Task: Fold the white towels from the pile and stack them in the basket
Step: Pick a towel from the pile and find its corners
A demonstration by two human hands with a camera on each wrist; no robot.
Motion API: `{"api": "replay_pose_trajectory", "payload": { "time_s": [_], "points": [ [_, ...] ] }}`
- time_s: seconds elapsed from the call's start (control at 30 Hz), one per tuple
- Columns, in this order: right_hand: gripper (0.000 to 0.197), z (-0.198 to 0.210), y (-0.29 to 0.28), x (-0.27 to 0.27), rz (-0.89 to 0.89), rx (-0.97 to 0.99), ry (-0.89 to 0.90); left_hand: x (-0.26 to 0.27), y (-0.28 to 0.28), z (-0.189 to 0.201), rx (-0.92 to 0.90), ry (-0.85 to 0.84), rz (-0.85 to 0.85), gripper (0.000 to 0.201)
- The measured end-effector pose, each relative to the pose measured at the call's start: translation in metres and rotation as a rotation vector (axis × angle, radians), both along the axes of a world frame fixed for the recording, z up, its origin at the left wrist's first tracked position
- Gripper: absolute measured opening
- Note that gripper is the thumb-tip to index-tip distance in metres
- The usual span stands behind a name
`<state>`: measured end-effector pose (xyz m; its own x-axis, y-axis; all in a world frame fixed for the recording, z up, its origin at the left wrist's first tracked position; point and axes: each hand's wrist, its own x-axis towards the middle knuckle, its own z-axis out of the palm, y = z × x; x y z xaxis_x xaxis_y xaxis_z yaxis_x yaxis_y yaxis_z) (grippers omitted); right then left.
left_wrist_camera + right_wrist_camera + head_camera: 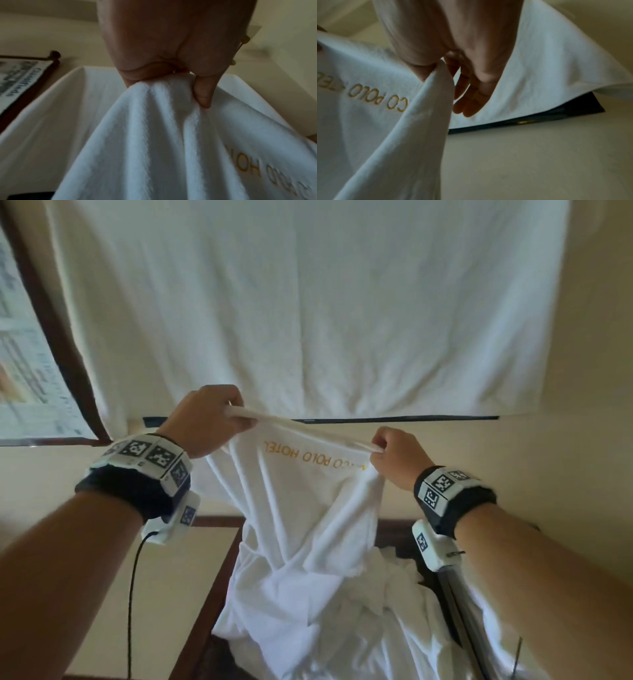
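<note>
At the centre of the frame we hold the soft, limp white terry towel with gold lettering (pixel 308 508) by its top edge, left hand (pixel 209 419) and right hand (pixel 397 457) each pinching a corner, its tail trailing into the crumpled white pile (pixel 394 611) below.

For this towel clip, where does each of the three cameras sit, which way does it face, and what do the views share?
Head: worn on the head, looking forward and down at the left hand and right hand stretching a towel above the pile; both forearms and wristbands show.
Left wrist: under the left hand, looking along it at the gripped towel edge; palm and thumb show.
Right wrist: under the right hand, looking along it at the pinched towel; palm and fingers show.
Shared: all three show the gold lettering.
</note>
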<state>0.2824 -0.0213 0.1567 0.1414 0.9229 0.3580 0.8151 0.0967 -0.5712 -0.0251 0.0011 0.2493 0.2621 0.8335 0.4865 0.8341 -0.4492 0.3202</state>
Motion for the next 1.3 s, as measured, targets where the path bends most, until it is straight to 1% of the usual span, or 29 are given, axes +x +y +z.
{"api": "replay_pose_trajectory", "payload": {
  "time_s": [0.1,0.2,0.27,0.33,0.4,0.5,0.57,0.6,0.63,0.67,0.73,0.77,0.8,0.83,0.87,0.93,1.0,1.03,1.1,1.13,1.2,1.23,1.3],
  "points": [
    [0.011,0.018,-0.012,-0.015,0.034,0.003,-0.012,-0.026,-0.024,0.019,0.047,-0.029,0.033,0.022],
    [0.014,0.026,-0.023,-0.033,0.059,0.002,-0.040,-0.056,-0.044,0.032,0.084,-0.057,0.057,0.026],
    [0.013,0.030,-0.028,-0.050,0.066,-0.008,-0.025,-0.079,-0.054,0.038,0.115,-0.061,0.088,0.025],
    [0.021,0.031,-0.033,-0.066,0.070,-0.042,-0.057,-0.108,-0.062,0.044,0.141,-0.085,0.137,0.022],
    [0.031,0.028,-0.037,-0.081,0.065,-0.113,-0.126,-0.148,-0.069,0.047,0.155,-0.109,0.217,0.023],
    [0.038,0.019,-0.048,-0.117,0.076,-0.175,-0.151,-0.216,-0.078,0.037,0.101,-0.119,0.331,0.025],
    [0.043,0.019,-0.057,-0.160,0.098,-0.101,-0.204,-0.254,-0.081,0.019,0.008,-0.057,0.408,0.018],
    [0.045,0.022,-0.060,-0.186,0.122,-0.036,-0.257,-0.266,-0.082,0.006,-0.052,-0.016,0.403,0.017],
    [0.044,0.027,-0.063,-0.214,0.146,0.017,-0.311,-0.273,-0.083,-0.008,-0.122,0.004,0.342,0.022],
    [0.039,0.033,-0.067,-0.243,0.169,0.055,-0.346,-0.275,-0.085,-0.023,-0.211,-0.011,0.227,0.031],
    [0.028,0.042,-0.074,-0.299,0.194,0.121,-0.403,-0.261,-0.098,-0.055,-0.384,-0.086,-0.033,0.049],
    [0.026,0.045,-0.078,-0.322,0.205,0.147,-0.445,-0.252,-0.103,-0.068,-0.429,-0.138,-0.138,0.051],
    [0.025,0.047,-0.082,-0.344,0.219,0.164,-0.488,-0.245,-0.106,-0.079,-0.426,-0.215,-0.213,0.043],
    [0.026,0.047,-0.087,-0.361,0.236,0.169,-0.516,-0.243,-0.107,-0.087,-0.388,-0.303,-0.243,0.029],
    [0.027,0.046,-0.091,-0.365,0.247,0.163,-0.530,-0.240,-0.108,-0.090,-0.326,-0.372,-0.244,0.018],
    [0.029,0.039,-0.098,-0.371,0.201,0.120,-0.535,-0.256,-0.104,-0.090,-0.246,-0.420,-0.268,0.022],
    [0.029,0.031,-0.105,-0.361,0.110,0.025,-0.500,-0.275,-0.102,-0.084,-0.207,-0.377,-0.292,0.024],
    [0.030,0.025,-0.109,-0.353,0.063,-0.023,-0.454,-0.285,-0.100,-0.081,-0.176,-0.361,-0.297,0.025],
    [0.031,0.012,-0.116,-0.336,-0.023,-0.068,-0.295,-0.303,-0.096,-0.076,-0.156,-0.425,-0.326,0.028],
    [0.033,0.006,-0.118,-0.329,-0.063,-0.064,-0.182,-0.310,-0.094,-0.075,-0.174,-0.457,-0.345,0.032],
    [0.036,-0.002,-0.119,-0.324,-0.102,-0.017,0.034,-0.322,-0.093,-0.076,-0.229,-0.464,-0.359,0.035],
    [0.036,-0.005,-0.119,-0.327,-0.090,0.019,0.124,-0.326,-0.093,-0.078,-0.275,-0.451,-0.342,0.033],
    [0.027,-0.003,-0.119,-0.343,-0.024,0.093,0.259,-0.329,-0.094,-0.086,-0.380,-0.415,-0.315,0.024]
  ]
}}
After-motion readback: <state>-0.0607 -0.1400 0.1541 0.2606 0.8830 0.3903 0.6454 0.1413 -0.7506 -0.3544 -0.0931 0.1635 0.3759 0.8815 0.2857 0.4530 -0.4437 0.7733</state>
